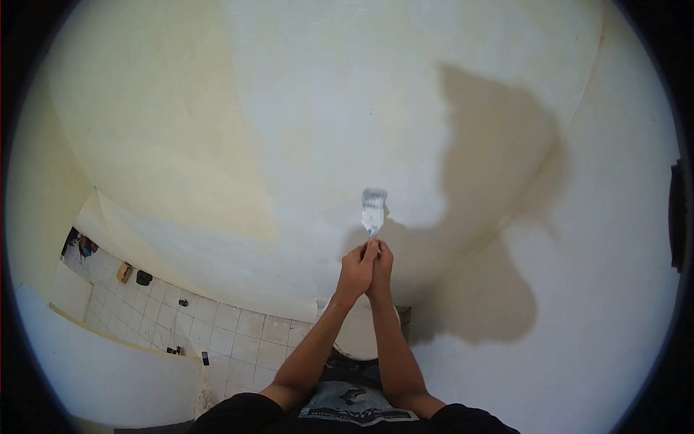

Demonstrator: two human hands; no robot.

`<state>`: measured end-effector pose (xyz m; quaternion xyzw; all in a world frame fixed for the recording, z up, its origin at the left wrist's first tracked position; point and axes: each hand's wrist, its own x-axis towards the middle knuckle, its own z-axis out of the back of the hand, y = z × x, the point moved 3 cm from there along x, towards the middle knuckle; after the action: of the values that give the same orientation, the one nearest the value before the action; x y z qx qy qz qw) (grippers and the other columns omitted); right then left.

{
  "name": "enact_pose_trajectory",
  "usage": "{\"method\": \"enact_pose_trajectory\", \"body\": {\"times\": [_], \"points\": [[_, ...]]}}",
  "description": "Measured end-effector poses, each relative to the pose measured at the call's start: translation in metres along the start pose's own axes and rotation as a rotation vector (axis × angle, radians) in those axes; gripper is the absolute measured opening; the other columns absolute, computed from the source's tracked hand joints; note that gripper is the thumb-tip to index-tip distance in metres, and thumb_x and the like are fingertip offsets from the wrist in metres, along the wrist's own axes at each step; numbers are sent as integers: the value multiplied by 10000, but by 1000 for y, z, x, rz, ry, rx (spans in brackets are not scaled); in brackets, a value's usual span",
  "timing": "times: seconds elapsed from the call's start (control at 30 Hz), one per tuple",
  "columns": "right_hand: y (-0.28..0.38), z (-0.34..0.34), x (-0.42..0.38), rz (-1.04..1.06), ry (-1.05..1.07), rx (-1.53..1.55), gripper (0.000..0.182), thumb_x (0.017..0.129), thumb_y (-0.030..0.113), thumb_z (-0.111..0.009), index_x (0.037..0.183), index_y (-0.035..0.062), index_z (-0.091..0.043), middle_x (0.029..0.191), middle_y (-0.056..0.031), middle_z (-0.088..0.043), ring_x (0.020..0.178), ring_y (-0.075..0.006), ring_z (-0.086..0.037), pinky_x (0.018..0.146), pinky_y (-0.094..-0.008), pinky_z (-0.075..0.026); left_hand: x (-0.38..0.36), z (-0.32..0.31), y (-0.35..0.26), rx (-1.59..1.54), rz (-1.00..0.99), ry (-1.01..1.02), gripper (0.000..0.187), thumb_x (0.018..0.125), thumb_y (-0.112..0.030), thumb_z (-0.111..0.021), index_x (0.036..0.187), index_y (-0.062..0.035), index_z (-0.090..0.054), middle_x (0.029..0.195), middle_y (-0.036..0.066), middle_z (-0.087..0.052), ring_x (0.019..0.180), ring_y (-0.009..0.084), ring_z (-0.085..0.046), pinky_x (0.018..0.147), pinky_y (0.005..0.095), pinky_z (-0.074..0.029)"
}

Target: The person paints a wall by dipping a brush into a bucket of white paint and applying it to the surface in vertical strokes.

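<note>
A paintbrush (373, 208) points up and away from me, its bristles coated in whitish paint and close to the wall (325, 152) in this view. Both hands are clasped together around the lower end of its handle. My left hand (354, 275) is closed, its thumb lying along the handle. Pressed against it, my right hand (382, 269) is closed too, with its fingers partly hidden. Paler, whitish paint covers the middle of the wall, while a yellowish area (166, 137) shows to the left.
Between my forearms is a pale, rounded surface (358, 331). Tiled floor (246, 333) runs along the wall's foot at left, with a phone-like dark object (205, 358), a brown block (124, 273) and a dark lump (144, 278). A low partition (123, 362) stands at lower left.
</note>
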<state>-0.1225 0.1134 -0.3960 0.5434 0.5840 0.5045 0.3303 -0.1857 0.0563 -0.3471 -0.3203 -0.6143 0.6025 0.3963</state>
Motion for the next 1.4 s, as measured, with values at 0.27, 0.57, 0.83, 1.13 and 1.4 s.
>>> {"method": "enact_pose_trajectory", "body": {"times": [0.27,0.57,0.83,1.13,1.4], "points": [[-22,-15,-21,-37,4,0,215,976,184,-543,924,-17,-597,841,-56,-615,780,-118,-564,677,-280,-471,-5,32,-1,125,117,83,507,975,-378,-559,1043,115,-655,903,242,-703,868,246,-686,791,346,-517],[67,-64,1,146,32,-21,212,1003,184,-533,954,-12,-597,839,-29,-589,781,-104,-544,679,-269,-467,9,49,-63,-47,-130,48,443,1003,-335,-543,1043,93,-649,892,124,-693,848,140,-613,754,297,-494],[-109,-37,-34,-200,-62,-34,243,989,202,-547,896,-14,-604,801,-62,-630,722,-123,-561,633,-297,-464,2,66,79,232,271,22,535,965,-424,-547,1003,90,-691,908,253,-712,871,256,-702,785,353,-521],[-27,-76,-32,-45,8,35,235,982,218,-538,942,-8,-586,818,-28,-585,743,-115,-533,656,-287,-459,-5,84,24,-177,-57,-6,433,982,-339,-578,1002,86,-657,807,138,-690,754,152,-623,705,312,-502],[-39,-89,-19,-48,48,-19,187,994,194,-527,951,19,-577,805,-4,-559,727,-96,-510,645,-268,-449,10,91,36,-129,3,-82,442,988,-328,-576,1104,93,-641,867,146,-707,825,159,-643,757,300,-506]]}}
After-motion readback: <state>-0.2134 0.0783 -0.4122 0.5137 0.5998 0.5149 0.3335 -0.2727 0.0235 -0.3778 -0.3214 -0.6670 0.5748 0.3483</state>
